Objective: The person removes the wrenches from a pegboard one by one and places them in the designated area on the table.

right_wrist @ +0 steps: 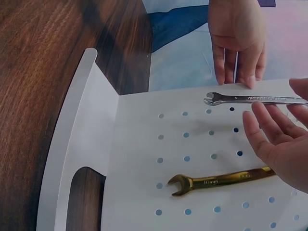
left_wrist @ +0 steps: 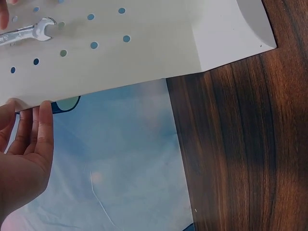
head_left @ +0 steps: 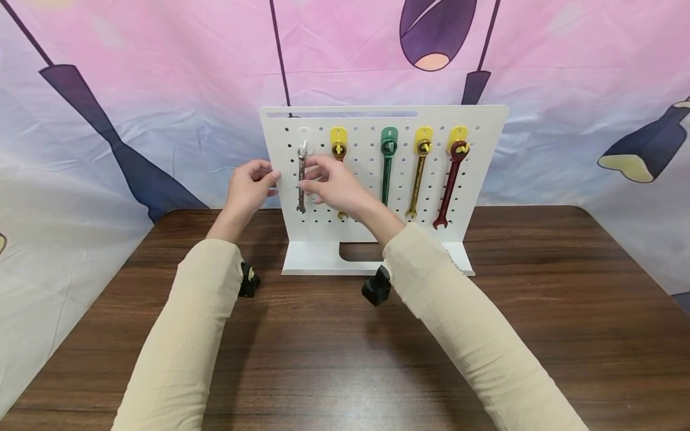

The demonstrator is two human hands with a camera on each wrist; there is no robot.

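Observation:
A white pegboard [head_left: 366,230] stands on the table, with a row of combination wrenches hanging from its hooks. My left hand [head_left: 245,190] holds the board's left edge, thumb on the front and fingers behind, as the left wrist view shows [left_wrist: 29,149]. My right hand [head_left: 342,188] pinches the small silver wrench [head_left: 301,179] at its shaft. That wrench's ring end is at the white hook [head_left: 304,136]; whether it sits fully on the hook is hard to tell. In the right wrist view its open end [right_wrist: 211,98] stands slightly off the board.
Right of the silver wrench hang a gold wrench [head_left: 339,151] partly behind my right hand, a green wrench [head_left: 387,173], another gold wrench [head_left: 418,179] and a dark red wrench [head_left: 450,185]. The brown wooden table [head_left: 318,359] extends in front; a patterned cloth [head_left: 215,90] hangs behind.

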